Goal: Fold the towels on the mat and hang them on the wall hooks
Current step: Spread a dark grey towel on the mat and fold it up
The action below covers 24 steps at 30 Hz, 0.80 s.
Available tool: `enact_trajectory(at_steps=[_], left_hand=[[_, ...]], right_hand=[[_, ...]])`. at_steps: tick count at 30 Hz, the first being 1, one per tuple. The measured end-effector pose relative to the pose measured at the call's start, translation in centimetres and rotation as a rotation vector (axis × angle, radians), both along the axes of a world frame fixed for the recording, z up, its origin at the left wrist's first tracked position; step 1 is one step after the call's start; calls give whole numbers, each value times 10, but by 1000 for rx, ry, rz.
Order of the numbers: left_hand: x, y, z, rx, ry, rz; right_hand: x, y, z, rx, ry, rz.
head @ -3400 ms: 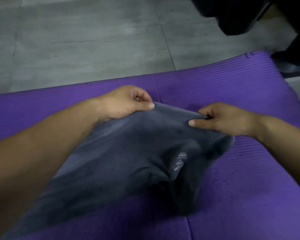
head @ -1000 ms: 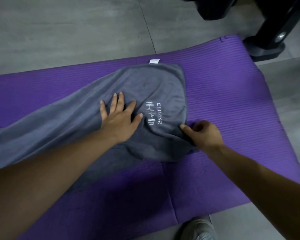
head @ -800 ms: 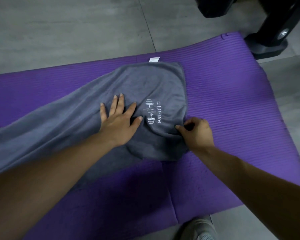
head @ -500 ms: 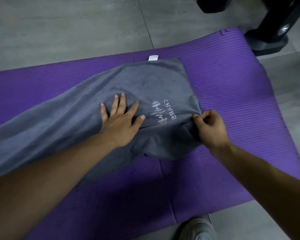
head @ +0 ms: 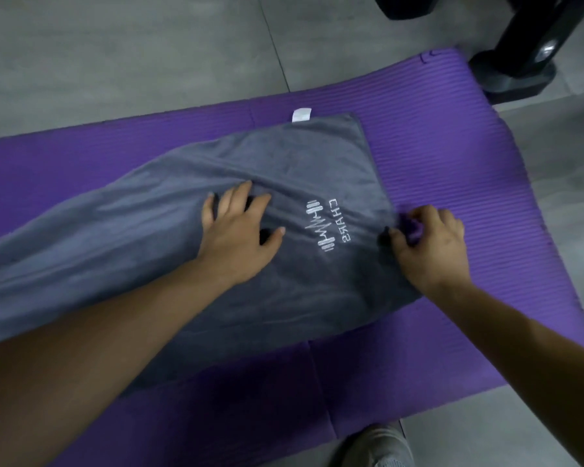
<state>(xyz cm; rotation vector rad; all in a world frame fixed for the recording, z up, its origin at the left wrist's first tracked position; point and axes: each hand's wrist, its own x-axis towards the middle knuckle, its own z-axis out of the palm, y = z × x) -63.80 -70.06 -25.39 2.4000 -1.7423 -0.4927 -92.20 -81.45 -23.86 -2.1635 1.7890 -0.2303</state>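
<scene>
- Lying bunched and creased at the left, the gray towel (head: 115,237) stretches across the purple mat (head: 452,163); folding over those ridges would trap them.
- My left hand (head: 240,237) presses it flat, fingers spread; easing off could let the cloth slide.
- My right hand (head: 432,251) pinches the towel's right edge; tugging too hard may skew the corner.

one towel (head: 155,237), one mat (head: 452,170), two hands (head: 238,239) (head: 430,252), one shoe (head: 375,448).
</scene>
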Motion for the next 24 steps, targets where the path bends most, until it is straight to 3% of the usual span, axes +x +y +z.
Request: enact_trajectory(at_steps=[3, 8, 13, 18, 22, 24], left_hand=[[20, -3, 2, -131, -38, 157], [77, -4, -1, 84, -99, 334], [102, 0, -1, 281, -57, 183], [134, 5, 20, 74, -93, 74], [207, 19, 44, 184, -78, 181], [240, 40, 55, 311, -77, 167]], right_hand=[[31, -17, 5, -72, -104, 319], [112, -52, 4, 102, -39, 596], [170, -66, -6, 285, 195, 623], [180, -75, -6, 312, 307, 489], [199, -62, 6, 125, 277, 538], [221, -42, 17, 66, 190, 685]])
